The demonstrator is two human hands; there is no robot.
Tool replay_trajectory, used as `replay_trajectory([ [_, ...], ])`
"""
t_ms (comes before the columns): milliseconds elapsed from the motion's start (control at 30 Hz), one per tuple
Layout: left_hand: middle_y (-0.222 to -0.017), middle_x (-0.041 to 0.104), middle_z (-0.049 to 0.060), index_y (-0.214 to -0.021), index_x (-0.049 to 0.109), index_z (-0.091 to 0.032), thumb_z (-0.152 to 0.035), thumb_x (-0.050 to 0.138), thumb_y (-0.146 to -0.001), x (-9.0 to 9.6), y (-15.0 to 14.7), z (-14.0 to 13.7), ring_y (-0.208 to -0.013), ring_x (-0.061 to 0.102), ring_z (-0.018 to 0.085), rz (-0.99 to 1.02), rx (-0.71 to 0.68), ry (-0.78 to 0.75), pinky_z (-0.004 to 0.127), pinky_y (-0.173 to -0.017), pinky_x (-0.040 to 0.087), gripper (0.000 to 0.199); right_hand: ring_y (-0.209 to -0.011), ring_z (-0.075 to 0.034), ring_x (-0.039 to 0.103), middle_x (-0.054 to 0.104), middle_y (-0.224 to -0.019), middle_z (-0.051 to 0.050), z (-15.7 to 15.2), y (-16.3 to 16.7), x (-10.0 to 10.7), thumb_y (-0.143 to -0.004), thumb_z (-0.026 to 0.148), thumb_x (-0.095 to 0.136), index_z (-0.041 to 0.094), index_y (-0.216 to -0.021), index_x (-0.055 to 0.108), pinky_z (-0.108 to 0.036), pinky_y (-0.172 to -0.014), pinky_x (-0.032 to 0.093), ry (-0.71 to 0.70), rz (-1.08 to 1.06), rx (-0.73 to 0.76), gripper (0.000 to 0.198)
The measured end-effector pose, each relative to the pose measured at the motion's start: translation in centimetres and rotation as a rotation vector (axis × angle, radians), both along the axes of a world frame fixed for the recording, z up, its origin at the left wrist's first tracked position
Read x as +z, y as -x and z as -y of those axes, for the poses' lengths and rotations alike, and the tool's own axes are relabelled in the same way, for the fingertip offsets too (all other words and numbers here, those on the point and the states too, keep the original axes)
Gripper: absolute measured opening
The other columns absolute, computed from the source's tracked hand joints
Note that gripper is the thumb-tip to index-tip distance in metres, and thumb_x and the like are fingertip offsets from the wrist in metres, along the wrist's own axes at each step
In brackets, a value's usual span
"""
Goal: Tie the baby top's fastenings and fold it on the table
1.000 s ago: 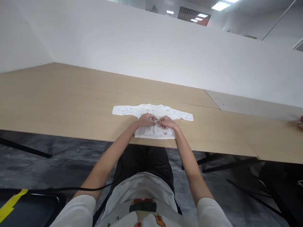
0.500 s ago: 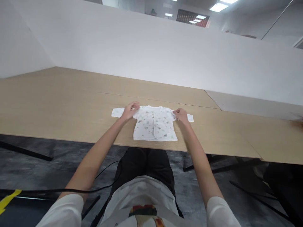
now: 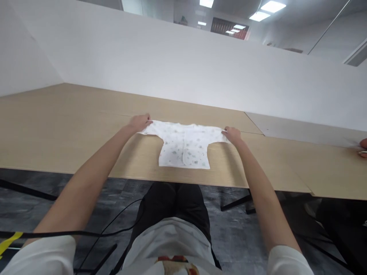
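Observation:
A small white long-sleeved baby shirt with a fine printed pattern and a front opening is stretched out in front of me. My left hand pinches its left sleeve, and my right hand pinches the right sleeve. Both sleeves are raised a little and cast shadows on the wooden table. The lower part of the shirt hangs flat toward the table's front edge; whether its hem touches the wood I cannot tell. The sleeve ends are partly hidden by my fingers.
A white partition stands along the table's back. Another person's hand shows at the far right edge. A black cable runs across the lower left, and dark table legs stand underneath.
Both hands have moved outward along the sleeves and closed on them. The sleeves are now pulled taut and lifted, where before the shirt lay flat on the table.

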State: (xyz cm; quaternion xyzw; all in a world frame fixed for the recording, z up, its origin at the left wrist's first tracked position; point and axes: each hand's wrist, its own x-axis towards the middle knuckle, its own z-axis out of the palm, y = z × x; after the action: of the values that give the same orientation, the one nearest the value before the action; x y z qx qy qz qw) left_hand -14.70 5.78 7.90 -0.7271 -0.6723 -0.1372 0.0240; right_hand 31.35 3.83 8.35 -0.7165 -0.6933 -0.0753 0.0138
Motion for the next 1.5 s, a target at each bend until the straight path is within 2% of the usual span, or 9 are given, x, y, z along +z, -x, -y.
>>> replay_trajectory([
  [133, -0.089, 0.066, 0.011, -0.116, 0.053, -0.013, -0.049, 0.04, -0.091, 6.8, 0.4, 0.5, -0.095, 0.06, 0.027, -0.072, 0.078, -0.203, 0.035, -0.084, 0.041, 0.046, -0.079, -0.023, 0.06, 0.065, -0.092, -0.016, 0.1, -1.7, 5.3, -0.094, 0.041, 0.043, 0.012, -0.102, 0.06, -0.028, -0.064, 0.035, -0.359, 0.044, -0.024, 0.034],
  [233, -0.087, 0.064, 0.009, -0.116, 0.052, -0.013, -0.057, 0.033, -0.091, 8.1, 1.3, 1.8, -0.101, 0.058, 0.028, -0.028, 0.07, -0.358, 0.036, -0.088, 0.039, 0.054, -0.069, -0.019, 0.054, 0.061, -0.081, -0.013, 1.0, -3.3, 6.3, -0.096, 0.046, 0.036, 0.011, -0.091, 0.057, -0.026, -0.059, 0.029, -0.598, 0.049, 0.017, 0.041],
  [333, -0.089, 0.064, 0.009, -0.104, 0.058, -0.018, -0.064, 0.031, -0.087, 5.2, 2.5, 3.7, -0.1, 0.057, 0.026, 0.0, -0.012, -0.38, 0.034, -0.086, 0.039, 0.055, -0.062, -0.017, 0.047, 0.057, -0.071, -0.01, 3.1, -4.7, 4.0, -0.095, 0.05, 0.034, 0.014, -0.08, 0.055, -0.026, -0.056, 0.026, -0.64, 0.063, 0.084, 0.044],
  [500, -0.087, 0.068, 0.008, -0.085, 0.063, -0.026, -0.061, 0.046, -0.076, -3.3, 4.4, 8.4, -0.083, 0.059, 0.026, -0.048, -0.293, -0.148, 0.038, -0.077, 0.044, 0.041, -0.061, -0.018, 0.049, 0.055, -0.064, -0.008, 8.1, -6.3, -3.9, -0.093, 0.042, 0.044, 0.019, -0.065, 0.052, -0.029, -0.057, 0.03, -0.357, 0.11, 0.409, 0.037],
  [633, -0.087, 0.07, 0.0, -0.075, 0.064, -0.036, -0.047, 0.048, -0.07, -6.7, 5.4, 11.9, -0.083, 0.06, 0.028, 0.111, -0.391, -0.067, 0.045, -0.08, 0.045, 0.02, -0.065, -0.02, 0.053, 0.06, -0.069, -0.01, 11.8, -7.4, -7.8, -0.089, 0.022, 0.046, 0.021, -0.066, 0.056, -0.03, -0.061, 0.035, -0.207, 0.098, 0.501, 0.025],
  [833, -0.081, 0.07, -0.012, -0.086, 0.064, -0.049, -0.052, 0.049, -0.062, -6.8, 6.2, 13.2, -0.096, 0.059, 0.03, 0.403, -0.128, -0.067, 0.051, -0.085, 0.043, 0.028, -0.079, -0.025, 0.058, 0.065, -0.084, -0.015, 13.6, -7.7, -8.5, -0.08, 0.015, 0.046, 0.015, -0.084, 0.063, -0.031, -0.065, 0.04, -0.291, -0.107, 0.156, 0.017],
  [1133, -0.088, 0.072, -0.014, -0.103, 0.063, -0.048, -0.068, 0.045, -0.061, -6.5, 6.5, 13.1, -0.095, 0.059, 0.028, 0.718, -0.074, 0.069, 0.048, -0.079, 0.045, 0.05, -0.052, -0.016, 0.053, 0.061, -0.07, -0.008, 13.3, -5.1, -10.7, -0.091, 0.052, 0.017, 0.009, -0.107, 0.058, -0.026, -0.051, 0.042, -0.476, -1.123, -0.349, 0.061],
  [1300, -0.09, 0.071, -0.009, -0.107, 0.063, -0.043, -0.063, 0.058, -0.061, -6.7, 6.2, 13.6, -0.088, 0.06, 0.026, 0.755, -0.094, 0.115, 0.045, -0.079, 0.046, 0.05, -0.074, -0.019, 0.058, 0.065, -0.096, -0.015, 13.5, -1.2, -8.6, -0.087, 0.049, 0.037, 0.009, -0.105, 0.061, -0.029, -0.069, 0.045, -0.584, -0.892, -0.233, 0.049],
  [1500, -0.096, 0.068, 0.006, -0.119, 0.061, -0.019, -0.065, 0.062, -0.06, -7.5, 5.9, 13.4, -0.079, 0.057, 0.02, 0.682, 0.011, 0.078, 0.032, -0.072, 0.047, 0.075, -0.087, -0.02, 0.06, 0.066, -0.099, -0.01, 13.5, 9.7, -5.0, -0.091, 0.031, 0.038, 0.016, -0.099, 0.065, -0.03, -0.079, 0.044, -0.632, -0.807, 0.129, 0.032],
])
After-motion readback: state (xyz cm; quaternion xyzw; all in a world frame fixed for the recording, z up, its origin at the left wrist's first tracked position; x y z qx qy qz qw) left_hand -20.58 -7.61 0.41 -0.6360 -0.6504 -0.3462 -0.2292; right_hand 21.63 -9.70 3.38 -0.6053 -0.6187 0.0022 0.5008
